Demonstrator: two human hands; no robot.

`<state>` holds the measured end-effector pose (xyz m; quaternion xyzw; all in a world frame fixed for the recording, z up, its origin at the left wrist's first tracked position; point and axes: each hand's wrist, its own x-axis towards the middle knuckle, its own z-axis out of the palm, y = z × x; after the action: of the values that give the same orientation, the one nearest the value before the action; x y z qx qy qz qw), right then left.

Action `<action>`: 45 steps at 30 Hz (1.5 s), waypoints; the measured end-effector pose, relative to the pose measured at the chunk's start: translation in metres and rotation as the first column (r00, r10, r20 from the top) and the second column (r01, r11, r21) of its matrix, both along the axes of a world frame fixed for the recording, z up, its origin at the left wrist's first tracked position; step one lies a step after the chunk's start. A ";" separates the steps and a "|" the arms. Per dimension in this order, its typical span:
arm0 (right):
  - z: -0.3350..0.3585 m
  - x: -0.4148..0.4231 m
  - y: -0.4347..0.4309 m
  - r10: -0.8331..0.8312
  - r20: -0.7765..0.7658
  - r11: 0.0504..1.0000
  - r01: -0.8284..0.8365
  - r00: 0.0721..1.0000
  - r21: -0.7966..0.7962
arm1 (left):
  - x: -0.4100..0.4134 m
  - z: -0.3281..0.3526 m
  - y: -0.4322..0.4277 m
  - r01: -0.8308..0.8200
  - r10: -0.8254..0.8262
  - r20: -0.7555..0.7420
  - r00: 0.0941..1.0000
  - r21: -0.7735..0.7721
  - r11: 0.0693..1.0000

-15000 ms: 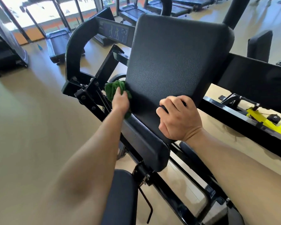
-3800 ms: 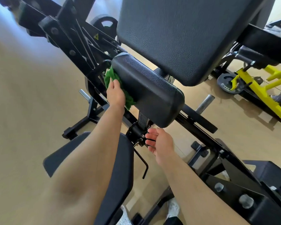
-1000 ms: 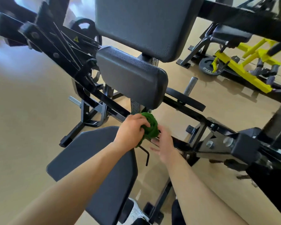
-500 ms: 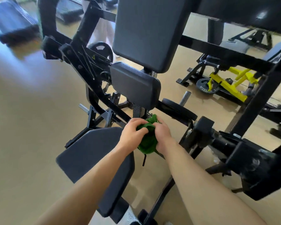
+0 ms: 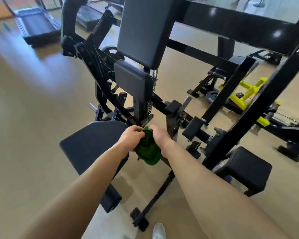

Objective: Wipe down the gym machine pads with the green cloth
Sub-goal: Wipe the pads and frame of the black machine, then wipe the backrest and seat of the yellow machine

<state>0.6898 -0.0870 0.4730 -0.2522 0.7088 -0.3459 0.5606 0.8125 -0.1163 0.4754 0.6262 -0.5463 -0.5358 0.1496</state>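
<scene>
1. The crumpled dark-green fabric cloth (image 5: 148,147) hangs bunched between both hands. It is just right of the black padded seat (image 5: 93,145) and below the small black rectangular pad (image 5: 133,80).
2. The left hand (image 5: 130,138) pinches the cloth's upper edge with curled fingers. The right hand (image 5: 160,138) grasps its right side, with the fingers hidden behind the fabric.
3. The tall black vinyl back pad (image 5: 143,30) stands above the small pad. The cloth is well apart from both.
4. A slanted black steel frame bar (image 5: 248,109) crosses at right, in front of a yellow machine (image 5: 240,95). A black treadmill (image 5: 36,25) stands at far left.
</scene>
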 end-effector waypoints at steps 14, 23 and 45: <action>0.017 -0.040 0.126 0.133 -0.222 0.987 -0.150 0.966 -0.064 | -0.041 0.007 0.123 -0.127 0.184 -0.280 0.942 0.209 0.970; 0.028 -0.130 0.211 0.132 -0.323 0.990 -0.144 0.937 -0.013 | -0.130 0.018 0.204 0.028 0.051 -0.327 0.944 0.234 0.972; 0.089 -0.564 0.259 0.041 -0.412 0.976 -0.124 0.910 -0.177 | -0.562 0.073 0.233 0.069 -0.040 -0.392 0.919 0.059 0.996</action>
<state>0.1257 0.1717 0.5623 -0.4031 0.7603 -0.3310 0.3873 0.2500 0.1163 0.5482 0.4964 -0.5030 -0.6731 0.2180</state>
